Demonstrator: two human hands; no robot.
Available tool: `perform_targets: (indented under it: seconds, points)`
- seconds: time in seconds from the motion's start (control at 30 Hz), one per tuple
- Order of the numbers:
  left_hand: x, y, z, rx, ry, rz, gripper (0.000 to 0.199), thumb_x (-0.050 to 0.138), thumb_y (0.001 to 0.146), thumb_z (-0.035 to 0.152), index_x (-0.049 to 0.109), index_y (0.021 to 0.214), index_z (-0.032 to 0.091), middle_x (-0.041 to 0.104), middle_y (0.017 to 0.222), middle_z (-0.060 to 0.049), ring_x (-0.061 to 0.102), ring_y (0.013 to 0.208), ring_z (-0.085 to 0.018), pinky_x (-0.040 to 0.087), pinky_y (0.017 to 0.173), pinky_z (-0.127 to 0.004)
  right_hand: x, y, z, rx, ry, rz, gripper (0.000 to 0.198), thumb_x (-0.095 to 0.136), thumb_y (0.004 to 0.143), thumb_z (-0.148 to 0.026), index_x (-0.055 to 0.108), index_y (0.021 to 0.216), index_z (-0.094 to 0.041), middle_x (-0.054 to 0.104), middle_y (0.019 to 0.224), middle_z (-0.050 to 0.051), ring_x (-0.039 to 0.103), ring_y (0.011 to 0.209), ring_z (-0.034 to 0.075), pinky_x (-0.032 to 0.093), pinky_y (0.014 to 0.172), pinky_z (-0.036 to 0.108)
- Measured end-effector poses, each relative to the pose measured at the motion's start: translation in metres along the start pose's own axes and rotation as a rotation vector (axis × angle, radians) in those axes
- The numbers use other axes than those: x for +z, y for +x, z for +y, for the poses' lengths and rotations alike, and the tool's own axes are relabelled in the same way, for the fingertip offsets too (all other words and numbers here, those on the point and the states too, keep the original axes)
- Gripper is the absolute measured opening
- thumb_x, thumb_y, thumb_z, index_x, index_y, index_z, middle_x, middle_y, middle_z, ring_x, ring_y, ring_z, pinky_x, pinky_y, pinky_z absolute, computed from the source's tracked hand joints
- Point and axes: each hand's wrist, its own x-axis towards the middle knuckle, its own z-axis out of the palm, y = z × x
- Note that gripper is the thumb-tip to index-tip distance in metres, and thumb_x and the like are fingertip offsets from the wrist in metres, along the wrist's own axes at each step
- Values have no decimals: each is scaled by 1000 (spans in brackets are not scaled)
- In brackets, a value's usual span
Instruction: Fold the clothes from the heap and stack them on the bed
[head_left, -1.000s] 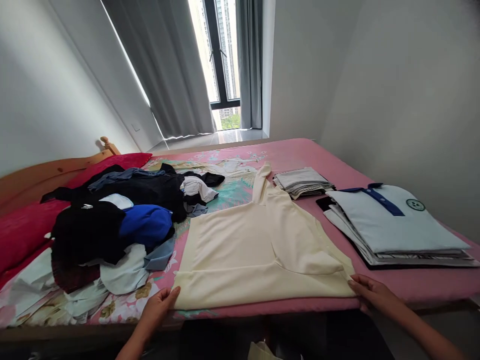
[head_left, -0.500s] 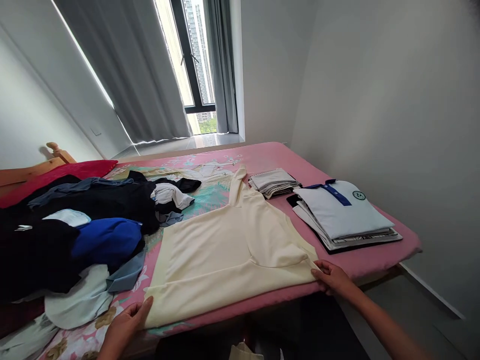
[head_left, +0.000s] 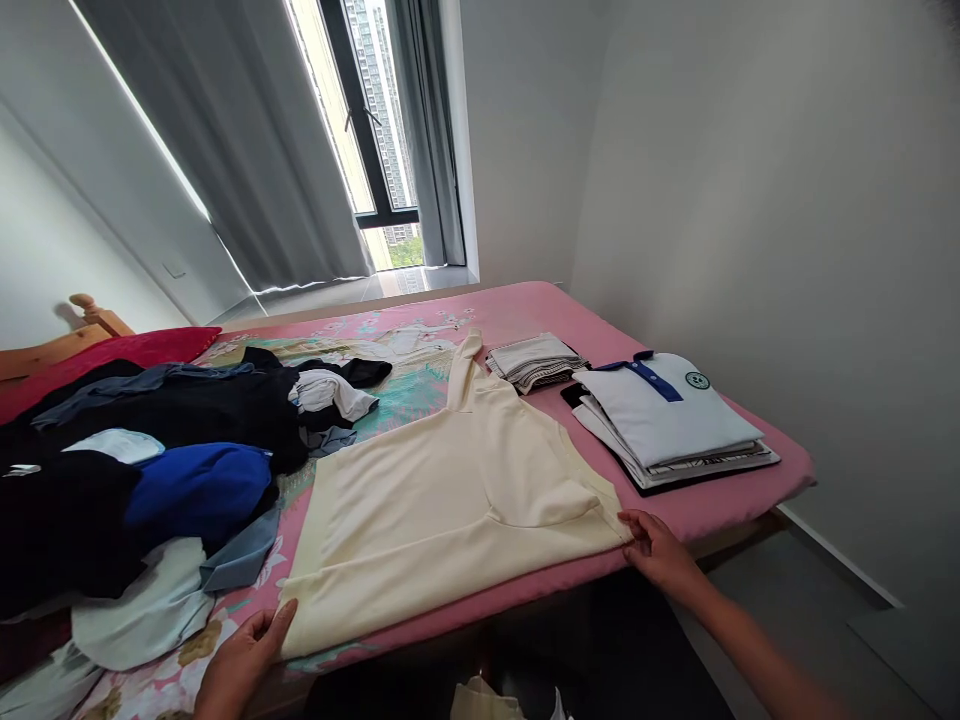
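Observation:
A cream hooded sweatshirt [head_left: 420, 500] lies on the bed, its near side folded over in a long strip along the bed's front edge. My left hand [head_left: 251, 645] pinches the near left corner of that fold, thumb on top and the other fingers mostly hidden. At the right end of the same fold, my right hand [head_left: 656, 548] grips the cloth between thumb and fingers. To the right of the sweatshirt sits a stack of folded shirts, topped by a white polo shirt [head_left: 652, 425] with a blue collar and a round badge.
A heap of loose clothes, with a blue garment [head_left: 199, 487] and black ones [head_left: 67, 530], covers the bed's left side. Folded grey cloths [head_left: 536, 360] lie beyond the sweatshirt. A red pillow [head_left: 127, 355] rests by the wooden headboard [head_left: 56, 340]. The pink bed sheet [head_left: 525, 300] reaches toward the window.
The view has shifted slightly, so everything sits a little further left. Both hands keep hold of the sweatshirt's folded edge, and the garment looks nearly the same.

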Motion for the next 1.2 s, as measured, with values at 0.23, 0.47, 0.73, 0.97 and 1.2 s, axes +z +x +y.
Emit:
perform_targets:
  seconds: [0.23,0.47,0.73,0.97,1.2]
  points:
    - [-2,-4,3,-10,29,-31,48,44,70,70,61,75,25,66,64,3,62,71,-24,41,66,-29,-2,-1,-14,-261,-263,45,24,42,76,-20,54,97,-22,52,103,7,52,101,21,43,92,36]
    - [-2,-10,11,6,39,26,43,48,67,67,59,66,25,64,59,5,62,65,-23,43,59,-28,-10,-6,-8,-340,-556,81,24,38,74,-10,57,86,-19,54,97,9,53,92,22,45,82,38]
    - [-2,-12,15,136,198,355,45,44,76,58,60,90,18,66,81,-6,62,80,-28,48,74,-40,-7,-16,-51,-546,-419,209,20,41,87,-24,53,103,-21,55,104,8,51,103,24,43,92,45]
    - [91,-69,93,1009,318,325,32,39,88,20,58,112,31,63,118,3,53,114,-14,42,100,-28,79,-32,-121,-840,-265,-101,27,36,89,-13,53,108,-22,58,112,7,51,113,18,46,96,37]
    - [112,-63,88,751,607,21,66,36,87,54,18,144,26,20,151,-6,18,138,-30,8,109,-62,130,-12,-91,-999,-635,-186,56,43,90,-36,26,142,-23,39,143,6,33,132,24,32,106,50]
